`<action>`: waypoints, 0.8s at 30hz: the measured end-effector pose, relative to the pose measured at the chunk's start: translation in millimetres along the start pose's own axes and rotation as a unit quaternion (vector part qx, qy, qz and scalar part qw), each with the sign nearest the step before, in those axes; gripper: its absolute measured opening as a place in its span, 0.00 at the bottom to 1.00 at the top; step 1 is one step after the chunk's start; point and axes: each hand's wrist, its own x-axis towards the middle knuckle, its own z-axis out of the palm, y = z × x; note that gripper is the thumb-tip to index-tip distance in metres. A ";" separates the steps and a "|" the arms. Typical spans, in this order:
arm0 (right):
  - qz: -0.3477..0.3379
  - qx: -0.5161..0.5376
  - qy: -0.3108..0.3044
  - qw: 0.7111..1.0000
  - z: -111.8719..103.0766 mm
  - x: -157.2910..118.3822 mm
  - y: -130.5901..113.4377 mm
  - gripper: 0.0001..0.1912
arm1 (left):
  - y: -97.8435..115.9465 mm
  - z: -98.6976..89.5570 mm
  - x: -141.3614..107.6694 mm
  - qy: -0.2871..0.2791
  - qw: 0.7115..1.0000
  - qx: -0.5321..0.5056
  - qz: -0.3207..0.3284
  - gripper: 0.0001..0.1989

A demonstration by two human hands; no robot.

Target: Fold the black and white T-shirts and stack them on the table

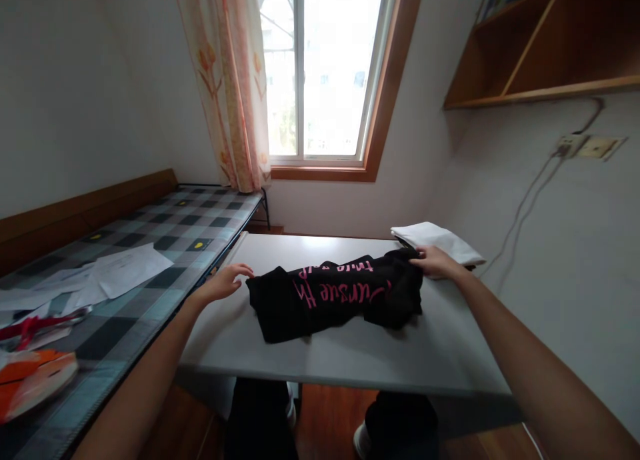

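A black shirt with pink lettering lies folded into a long, wrinkled strip across the white table. The lettering appears upside down from where I sit. At the strip's left end, my left hand has its thumb and fingers closed at the upper corner of the cloth. My right hand pinches the bunched fabric at the right end, with some fingertips hidden. Just behind my right hand, a folded white cloth rests on something dark at the table's right side.
To the left stands a bed with a checked cover, holding loose papers, a red item and an orange-and-white package. A window and curtain are ahead. Shelves and cables are at right.
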 end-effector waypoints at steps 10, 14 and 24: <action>-0.207 -0.422 -0.304 0.828 55.6 -45.6 -26.7 0.30 | 38.5 56.0 18.5 0.156 0.963 -0.208 -0.074 0.15; -0.207 -0.456 -0.293 0.814 66.6 -52.4 -22.2 0.16 | 42.9 61.0 17.3 0.151 0.961 -0.217 -0.077 0.15; -0.233 -0.382 -0.032 0.894 39.4 -30.6 -30.4 0.18 | 14.0 -27.0 -5.3 0.103 0.924 -0.364 -0.063 0.19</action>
